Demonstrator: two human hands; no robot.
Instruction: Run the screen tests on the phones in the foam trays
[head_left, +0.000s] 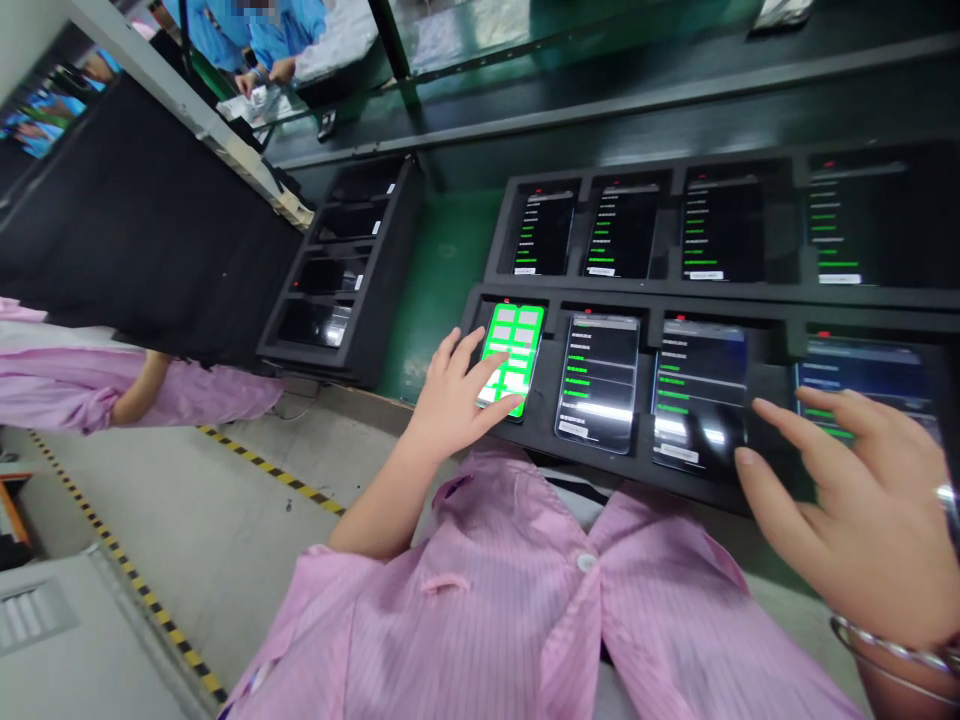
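Observation:
My left hand point(461, 390) rests with fingers spread at the left edge of a smartphone point(529, 345) whose screen glows bright green with pale blocks. That phone lies in a slot of the near black foam tray point(645, 480). To its right sit phones with dark screens and lines of white and green text, a second phone point(600, 375) and a third phone point(697, 360). My right hand point(855, 490), fingers apart and holding nothing, hovers by the third phone's right side and partly covers another phone point(862, 365) at the far right.
Behind lies another foam tray point(585, 283) of lit phones. At left, a black tray point(375, 290) holds several dark phones on the green mat point(450, 270). A metal post point(195, 110) and a black curtain point(142, 210) stand left, with co-workers beyond.

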